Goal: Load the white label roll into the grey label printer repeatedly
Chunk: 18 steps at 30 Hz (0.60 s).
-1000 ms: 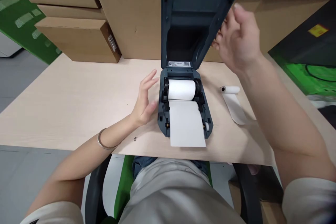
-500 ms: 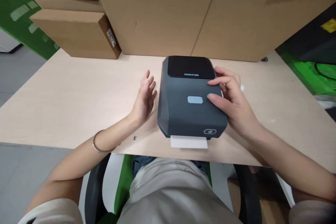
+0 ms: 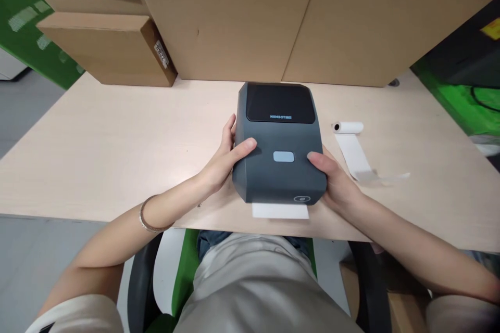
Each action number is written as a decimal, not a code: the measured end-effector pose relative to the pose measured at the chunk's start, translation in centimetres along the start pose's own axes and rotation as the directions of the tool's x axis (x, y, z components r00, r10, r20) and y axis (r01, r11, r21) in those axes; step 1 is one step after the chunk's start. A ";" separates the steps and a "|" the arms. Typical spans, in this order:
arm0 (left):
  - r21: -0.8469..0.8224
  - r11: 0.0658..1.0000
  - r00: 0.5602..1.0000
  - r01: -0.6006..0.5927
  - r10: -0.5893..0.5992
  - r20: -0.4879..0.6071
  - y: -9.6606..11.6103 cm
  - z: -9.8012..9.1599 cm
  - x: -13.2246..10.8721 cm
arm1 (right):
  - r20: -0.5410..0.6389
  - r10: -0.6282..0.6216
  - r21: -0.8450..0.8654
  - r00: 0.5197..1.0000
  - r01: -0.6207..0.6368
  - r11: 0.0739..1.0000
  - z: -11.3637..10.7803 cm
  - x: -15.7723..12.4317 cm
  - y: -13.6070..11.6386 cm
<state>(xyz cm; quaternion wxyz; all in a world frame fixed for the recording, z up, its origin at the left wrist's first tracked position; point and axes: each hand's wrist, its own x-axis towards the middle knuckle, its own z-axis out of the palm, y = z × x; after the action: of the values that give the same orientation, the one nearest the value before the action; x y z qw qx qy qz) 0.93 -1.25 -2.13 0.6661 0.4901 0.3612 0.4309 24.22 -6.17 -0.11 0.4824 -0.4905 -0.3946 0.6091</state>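
Between my two hands is a dark grey label printer (image 3: 279, 177) with a black window on its lid and a light blue button. A strip of white label paper (image 3: 280, 211) sticks out of its front. My left hand (image 3: 229, 153) grips the printer's left side, thumb on the top cover. On the right side my right hand (image 3: 336, 174) holds it the same way, thumb near the button; its other fingers are mostly hidden. To the right of the printer lies a small white paper roll (image 3: 348, 127), partly unrolled toward me.
Large cardboard boxes (image 3: 226, 21) are stacked along the back of the light wooden table (image 3: 97, 166). A flatter carton (image 3: 105, 52) stands at the back left. Below the table's front edge is a chair with black armrests (image 3: 144, 276).
My left hand has come in from beside the printer and closed on its left side. My right hand has slid lower along the right side, and the paper roll has come into view.
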 end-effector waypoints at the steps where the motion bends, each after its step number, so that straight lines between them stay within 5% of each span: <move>1: -0.007 1.000 1.000 0.005 -0.006 -0.008 0.0 0.1 0.0 | -0.009 -0.017 0.022 1.000 0.017 1.000 0.1 0.0 0.4; 6: 0.005 0.996 0.996 -0.086 0.086 -0.005 -1.5 -0.6 1.0 | -0.021 -0.061 0.031 0.998 0.061 0.998 -0.1 0.5 1.6; 12: 0.118 0.958 0.956 -0.261 0.240 0.168 -3.5 -3.0 2.8 | 0.116 -0.246 -0.100 0.962 0.258 0.961 -1.3 1.7 2.4; 18: 0.220 0.913 0.933 -0.344 0.304 0.195 -4.2 -3.5 2.8 | 0.163 -0.309 -0.159 0.937 0.334 0.929 -1.5 1.8 2.7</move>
<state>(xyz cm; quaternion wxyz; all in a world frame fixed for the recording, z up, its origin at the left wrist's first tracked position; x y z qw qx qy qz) -0.28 1.90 -7.19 0.5444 0.6555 0.2728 0.4467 25.07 -4.99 -3.36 0.5004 -0.4193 -0.5561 0.5143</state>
